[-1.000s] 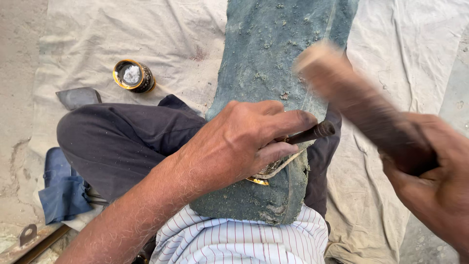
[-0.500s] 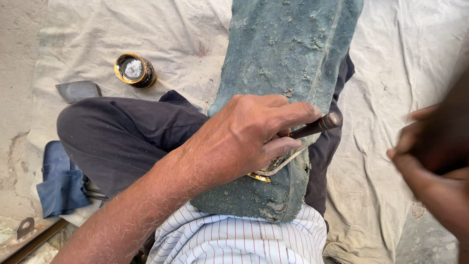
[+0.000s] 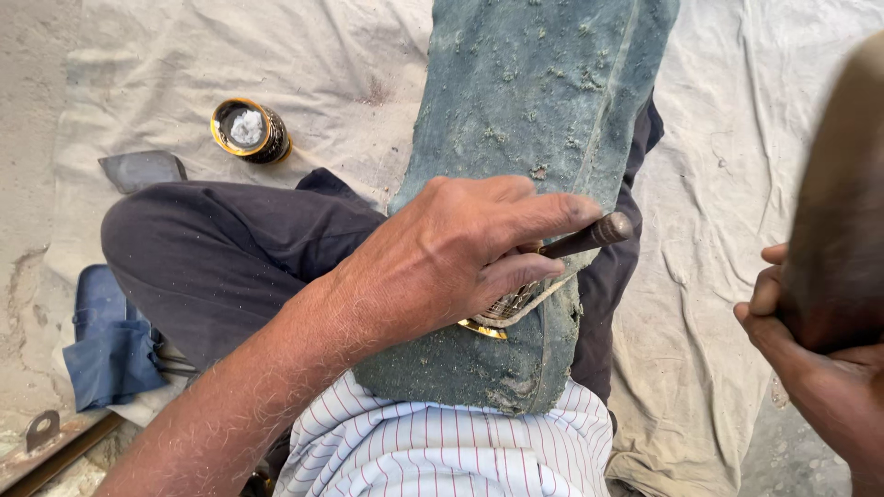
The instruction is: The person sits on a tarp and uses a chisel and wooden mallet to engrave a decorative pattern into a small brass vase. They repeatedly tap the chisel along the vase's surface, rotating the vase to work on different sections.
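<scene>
The left hand (image 3: pixel 460 253) is clamped on a chisel (image 3: pixel 589 236) against the green stone slab (image 3: pixel 543 101) across the lap; the right hand (image 3: pixel 810 354) grips a raised mallet (image 3: pixel 843 202). Carving looks midway, the slab mostly rough.

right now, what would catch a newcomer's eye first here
The big grey-green stone slab running up the middle, resting on the person's lap. The left hand lies on it, its grip closed round a dark chisel set against a small gold-edged piece. At the right edge the right hand holds a wooden mallet; a small round tin sits upper left.
</scene>
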A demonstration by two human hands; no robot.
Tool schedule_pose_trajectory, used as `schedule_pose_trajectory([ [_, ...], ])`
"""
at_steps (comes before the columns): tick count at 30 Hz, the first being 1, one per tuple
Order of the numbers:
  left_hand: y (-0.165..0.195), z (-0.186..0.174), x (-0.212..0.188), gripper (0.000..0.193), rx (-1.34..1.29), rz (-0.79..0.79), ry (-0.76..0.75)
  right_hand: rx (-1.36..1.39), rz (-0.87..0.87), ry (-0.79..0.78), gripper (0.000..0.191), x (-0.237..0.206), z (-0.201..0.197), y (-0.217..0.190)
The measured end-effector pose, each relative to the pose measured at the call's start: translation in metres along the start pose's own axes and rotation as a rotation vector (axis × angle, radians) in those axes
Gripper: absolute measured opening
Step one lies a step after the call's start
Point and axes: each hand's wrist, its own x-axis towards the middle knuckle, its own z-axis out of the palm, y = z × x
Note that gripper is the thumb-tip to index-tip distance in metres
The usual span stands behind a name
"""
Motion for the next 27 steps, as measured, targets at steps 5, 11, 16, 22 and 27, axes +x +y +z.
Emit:
schedule_pose_trajectory([
  [5,-0.001,0.001,-0.005,0.048,-0.011,0.053,0.046,-0.148,-0.097,0.078,0.031,-0.002,-0.004,-0.006],
  [11,0.004,0.001,-0.001,0.043,-0.025,-0.030,0.033,-0.260,-0.034,-0.001,0.030,0.014,-0.012,-0.013],
  [16,0.005,-0.003,0.003,0.042,-0.101,-0.007,0.034,-0.104,-0.108,0.017,0.040,0.023,-0.013,-0.001],
  [22,0.001,-0.001,0.001,0.043,0.001,0.020,0.010,-0.231,-0.004,-0.163,0.037,0.014,-0.014,0.003],
  [27,-0.001,0.001,-0.004,0.043,-0.041,0.044,0.050,0.072,0.016,-0.012,0.041,0.006,-0.011,-0.011],
])
